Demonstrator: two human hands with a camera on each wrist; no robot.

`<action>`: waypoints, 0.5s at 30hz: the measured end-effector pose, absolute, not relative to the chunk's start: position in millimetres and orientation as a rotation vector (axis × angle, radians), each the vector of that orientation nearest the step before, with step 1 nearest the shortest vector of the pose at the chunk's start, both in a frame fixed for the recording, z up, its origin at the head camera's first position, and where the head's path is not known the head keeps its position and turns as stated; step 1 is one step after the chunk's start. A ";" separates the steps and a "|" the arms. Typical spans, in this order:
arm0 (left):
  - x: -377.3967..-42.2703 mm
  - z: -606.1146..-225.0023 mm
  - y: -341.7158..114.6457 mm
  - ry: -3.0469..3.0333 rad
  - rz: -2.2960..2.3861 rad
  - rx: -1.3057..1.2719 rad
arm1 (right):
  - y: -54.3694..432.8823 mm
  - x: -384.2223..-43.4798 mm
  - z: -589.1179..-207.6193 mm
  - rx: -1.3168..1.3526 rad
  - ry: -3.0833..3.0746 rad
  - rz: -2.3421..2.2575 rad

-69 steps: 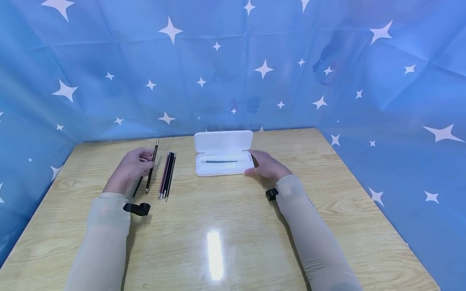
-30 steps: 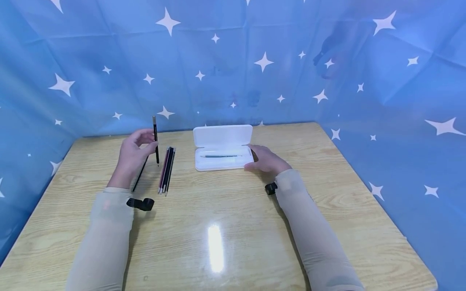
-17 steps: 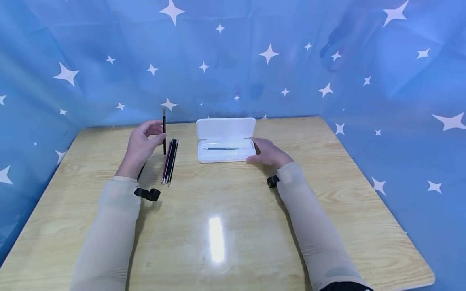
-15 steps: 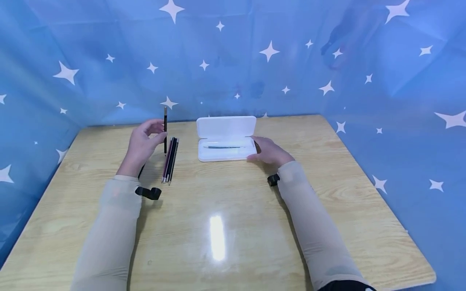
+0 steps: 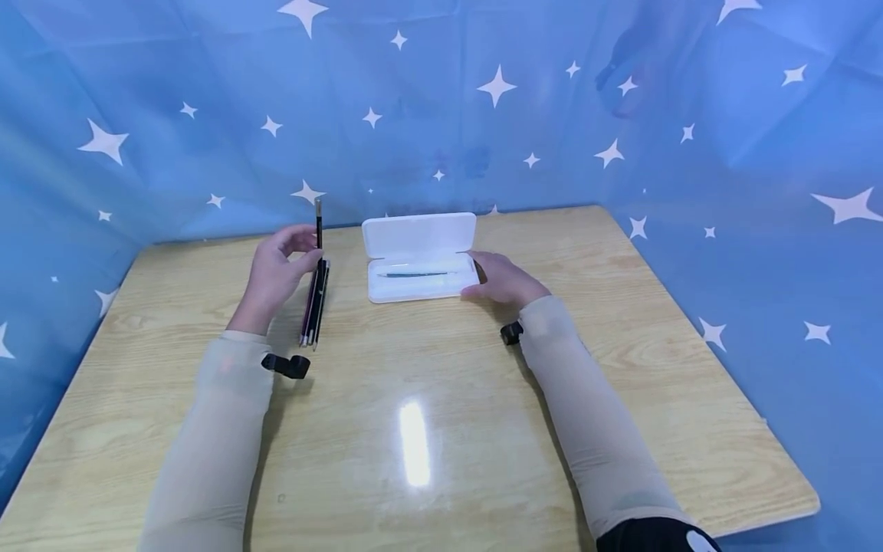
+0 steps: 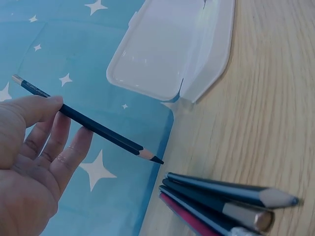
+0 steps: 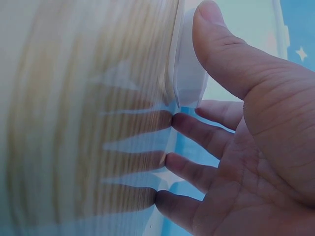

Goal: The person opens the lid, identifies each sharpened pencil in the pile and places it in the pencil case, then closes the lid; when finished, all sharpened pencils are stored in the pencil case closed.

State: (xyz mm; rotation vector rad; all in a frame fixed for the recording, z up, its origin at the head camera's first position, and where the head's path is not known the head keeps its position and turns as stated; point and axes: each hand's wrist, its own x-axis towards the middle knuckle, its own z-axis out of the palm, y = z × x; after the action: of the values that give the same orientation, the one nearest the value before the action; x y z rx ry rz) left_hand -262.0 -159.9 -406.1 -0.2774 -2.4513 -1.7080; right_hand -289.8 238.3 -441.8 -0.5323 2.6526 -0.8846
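Note:
My left hand point(image 5: 276, 267) pinches a dark pencil point(image 6: 101, 129) between thumb and fingers, its sharpened black tip angled down in the left wrist view. Just below it, a small bundle of pencils point(image 5: 313, 310), dark and maroon, lies on the table. To the right sits a white pencil case point(image 5: 421, 234) with its lid raised; one bluish pencil point(image 5: 414, 274) lies inside. My right hand point(image 5: 507, 280) grips the case's right end, thumb at the front corner, index finger at the back. In the right wrist view, its other fingertips rest on the tabletop.
The wood-grain table point(image 5: 483, 429) ends at the back against a blue curtain point(image 5: 441, 115) with white stars. Small black cameras are strapped to both wrists. A light reflection shines on the table's middle.
My left hand lifted the pencil, tilted it more upright and carried it right, over the bundle. Another pencil left of the bundle is now out of sight. My right hand stays at the case.

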 end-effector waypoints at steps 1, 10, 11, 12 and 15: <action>-262.7 -404.7 -158.8 -2.455 -1.688 -0.286 | 237.7 -290.8 -440.6 -0.541 2.652 -0.894; -268.4 -406.1 -144.9 -2.447 -1.664 -0.350 | 240.5 -291.9 -440.7 -0.489 2.639 -0.823; -268.6 -405.8 -143.0 -2.446 -1.659 -0.355 | 240.5 -291.7 -440.9 -0.492 2.639 -0.823; -268.9 -405.5 -141.3 -2.448 -1.651 -0.362 | 240.3 -291.4 -440.8 -0.497 2.639 -0.827; -270.1 -405.0 -137.0 -2.458 -1.634 -0.381 | 238.9 -290.4 -441.0 -0.513 2.642 -0.837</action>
State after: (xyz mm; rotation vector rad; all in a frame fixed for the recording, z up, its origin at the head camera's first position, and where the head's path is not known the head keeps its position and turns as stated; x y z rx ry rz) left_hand -270.1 -137.0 -405.0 -0.3813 -2.4584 -1.6342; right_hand -290.4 238.9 -441.0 -0.5132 2.6417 -0.8369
